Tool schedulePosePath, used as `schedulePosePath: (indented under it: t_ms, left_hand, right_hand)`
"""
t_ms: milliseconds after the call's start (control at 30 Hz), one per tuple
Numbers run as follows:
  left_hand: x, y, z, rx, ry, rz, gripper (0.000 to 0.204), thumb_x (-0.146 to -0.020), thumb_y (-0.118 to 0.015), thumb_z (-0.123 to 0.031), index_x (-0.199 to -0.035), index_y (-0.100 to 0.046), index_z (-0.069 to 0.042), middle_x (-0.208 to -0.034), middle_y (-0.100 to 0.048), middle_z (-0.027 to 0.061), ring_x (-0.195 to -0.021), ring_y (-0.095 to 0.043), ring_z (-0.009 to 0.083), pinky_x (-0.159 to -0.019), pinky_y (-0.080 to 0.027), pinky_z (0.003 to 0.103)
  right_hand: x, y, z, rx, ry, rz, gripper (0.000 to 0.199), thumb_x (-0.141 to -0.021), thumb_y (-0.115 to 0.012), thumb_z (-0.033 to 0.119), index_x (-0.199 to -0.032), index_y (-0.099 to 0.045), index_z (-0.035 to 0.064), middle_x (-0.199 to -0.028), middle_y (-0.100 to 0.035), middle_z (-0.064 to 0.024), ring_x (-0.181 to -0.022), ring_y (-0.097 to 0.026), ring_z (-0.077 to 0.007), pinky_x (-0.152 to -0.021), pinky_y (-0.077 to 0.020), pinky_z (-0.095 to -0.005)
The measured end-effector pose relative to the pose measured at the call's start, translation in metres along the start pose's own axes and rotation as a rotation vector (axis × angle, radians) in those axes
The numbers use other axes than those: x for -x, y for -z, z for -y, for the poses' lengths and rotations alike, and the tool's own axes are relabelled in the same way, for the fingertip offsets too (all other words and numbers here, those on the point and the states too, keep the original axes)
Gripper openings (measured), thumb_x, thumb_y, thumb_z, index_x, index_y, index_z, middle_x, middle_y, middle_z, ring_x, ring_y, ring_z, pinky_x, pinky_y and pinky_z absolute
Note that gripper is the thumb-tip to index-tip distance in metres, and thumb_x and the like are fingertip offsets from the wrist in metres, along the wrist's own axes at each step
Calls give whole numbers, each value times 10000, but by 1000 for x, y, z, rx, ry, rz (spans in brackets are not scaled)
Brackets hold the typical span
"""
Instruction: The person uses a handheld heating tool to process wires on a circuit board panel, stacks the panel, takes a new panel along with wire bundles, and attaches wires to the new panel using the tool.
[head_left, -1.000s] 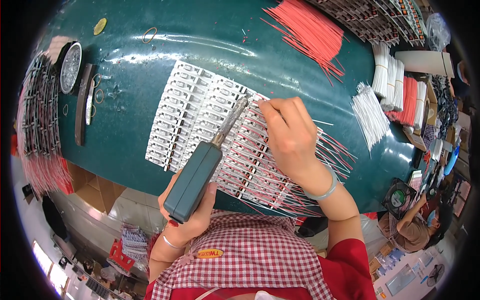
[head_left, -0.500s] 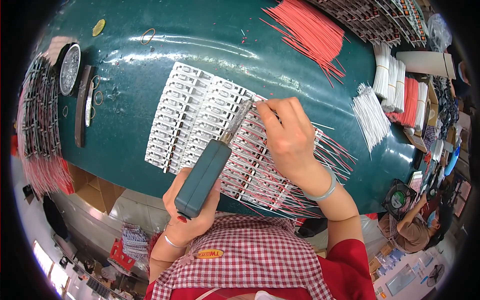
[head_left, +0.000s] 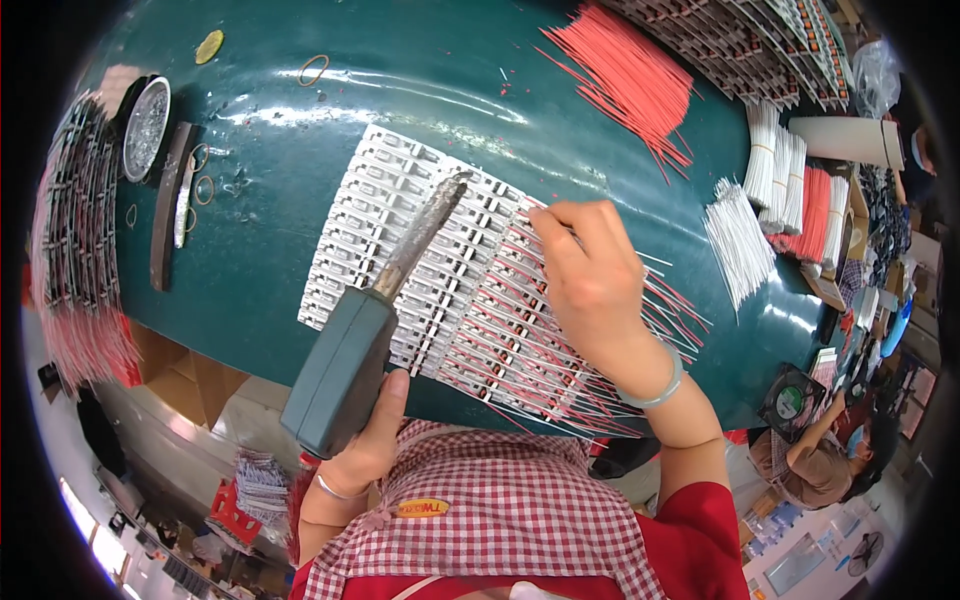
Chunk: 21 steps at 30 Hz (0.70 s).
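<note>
"Panels (head_left: pixel 455 272): position?"
"Flat on the table (head_left: pixel 250 260), near its front edge."
"Finger states?"
"Left hand (head_left: pixel 372 438): wrapped around the iron (head_left: pixel 340 370), tip over the panels. Right hand (head_left: pixel 597 278): narrow, pinching a wire (head_left: pixel 529 203) at their far edge."

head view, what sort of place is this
Most likely an electronics assembly workshop: the left hand holds what looks like a soldering gun, a pile of red wires lies on the green worktable, and a co-worker is nearby.
</note>
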<state>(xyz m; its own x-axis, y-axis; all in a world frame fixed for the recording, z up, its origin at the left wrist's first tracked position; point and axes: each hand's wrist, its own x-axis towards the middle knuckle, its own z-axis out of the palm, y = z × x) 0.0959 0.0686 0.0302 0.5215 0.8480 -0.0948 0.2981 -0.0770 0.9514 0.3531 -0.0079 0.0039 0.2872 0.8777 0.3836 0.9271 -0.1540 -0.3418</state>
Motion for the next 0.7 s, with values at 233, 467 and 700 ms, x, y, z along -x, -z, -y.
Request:
schedulePosePath:
  t_ms: [233,467,700]
  left_hand:
    - [-7,10,5,61,89,-105,435,-856,-740,59,-1276,-627,39,-1038,-689,112,-643,-590,102,-555,-478,234]
    - [-15,11,11,-18,61,-45,403,-865,-774,20,-1245,-641,32,-1001,-681,85,-681,-602,103,-577,-485,237]
    - [-33,4,2,3,-10,-100,198,-818,-784,-16,-1005,-737,29,-872,-729,100,-704,-687,161,-644,-545,284]
  right_hand:
    - [-43,7,10,-108,70,-37,300,-671,-686,-67,-961,-716,4,-870,-623,-78,-788,-618,-254,-629,-521,-360]
    - [-51,-39,10,-149,87,-62,282,-683,-676,-80,-951,-707,2,-870,-623,-85,-788,-620,-254,-630,-525,-362]
    - [-50,-49,13,-137,75,-82,282,-723,-742,-107,-981,-709,3,-867,-652,-93,-760,-621,-257,-637,-518,-361]
